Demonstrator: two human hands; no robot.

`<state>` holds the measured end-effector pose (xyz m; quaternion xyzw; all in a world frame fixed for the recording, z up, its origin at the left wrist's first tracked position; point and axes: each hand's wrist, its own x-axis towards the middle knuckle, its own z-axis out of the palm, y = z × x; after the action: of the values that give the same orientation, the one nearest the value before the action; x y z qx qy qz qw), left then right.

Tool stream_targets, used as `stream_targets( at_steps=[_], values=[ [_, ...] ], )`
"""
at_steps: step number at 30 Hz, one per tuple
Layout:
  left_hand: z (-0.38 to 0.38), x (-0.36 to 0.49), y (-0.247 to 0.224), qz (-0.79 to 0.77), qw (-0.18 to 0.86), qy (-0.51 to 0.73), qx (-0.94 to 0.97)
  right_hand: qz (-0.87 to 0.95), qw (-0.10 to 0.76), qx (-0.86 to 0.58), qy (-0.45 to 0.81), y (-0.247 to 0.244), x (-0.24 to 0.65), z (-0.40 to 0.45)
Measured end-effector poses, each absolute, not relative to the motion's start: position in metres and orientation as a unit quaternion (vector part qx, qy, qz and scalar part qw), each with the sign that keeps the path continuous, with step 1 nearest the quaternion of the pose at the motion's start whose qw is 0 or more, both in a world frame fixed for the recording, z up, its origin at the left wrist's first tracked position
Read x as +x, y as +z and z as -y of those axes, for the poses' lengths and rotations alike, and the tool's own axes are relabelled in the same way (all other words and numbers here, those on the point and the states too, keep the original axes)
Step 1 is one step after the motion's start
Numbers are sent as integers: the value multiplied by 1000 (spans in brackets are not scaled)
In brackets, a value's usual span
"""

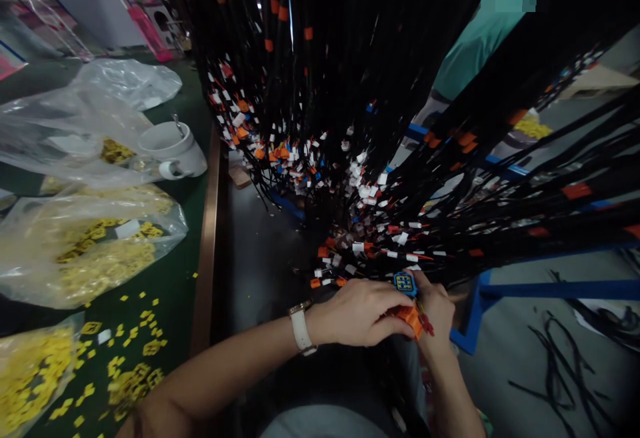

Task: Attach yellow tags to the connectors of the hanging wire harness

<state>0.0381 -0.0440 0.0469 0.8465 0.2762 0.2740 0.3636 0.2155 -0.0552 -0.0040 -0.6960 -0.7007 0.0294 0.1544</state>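
My left hand [353, 313], with a white-strapped watch [301, 328] on its wrist, pinches an orange piece [411, 321] between thumb and fingers; whether it is a label or a housing I cannot tell. Just above it is a blue connector [405, 283] with a yellow face, at the end of a black cable harness. My right hand [437, 308] is closed around the harness end behind the connector, its fingers partly hidden. Small red connectors [427, 326] on short wires dangle between the hands.
Many black harnesses [340, 45] with white, orange and blue ends hang ahead. On the green table [175, 271] at left lie bags of yellow parts [115, 258], loose yellow pieces and a white mug [175, 148]. A blue frame [540, 289] stands right; a person in green [480, 45] is beyond.
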Motion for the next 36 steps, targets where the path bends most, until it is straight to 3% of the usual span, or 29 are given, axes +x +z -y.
stream_targets(
  at_steps=[4,10,18,31,36],
  values=[
    [46,40,47,-320,414,299,798,706,139,-694,17,-2,213,54],
    [48,43,45,-292,679,278,613,708,135,-693,31,0,215,54],
    [50,48,38,-238,822,297,424,707,135,-694,25,5,210,53],
    [53,51,41,-290,860,294,299,710,79,-699,20,11,204,54],
    [46,45,38,-259,852,242,385,706,128,-695,43,7,209,56]
  ],
)
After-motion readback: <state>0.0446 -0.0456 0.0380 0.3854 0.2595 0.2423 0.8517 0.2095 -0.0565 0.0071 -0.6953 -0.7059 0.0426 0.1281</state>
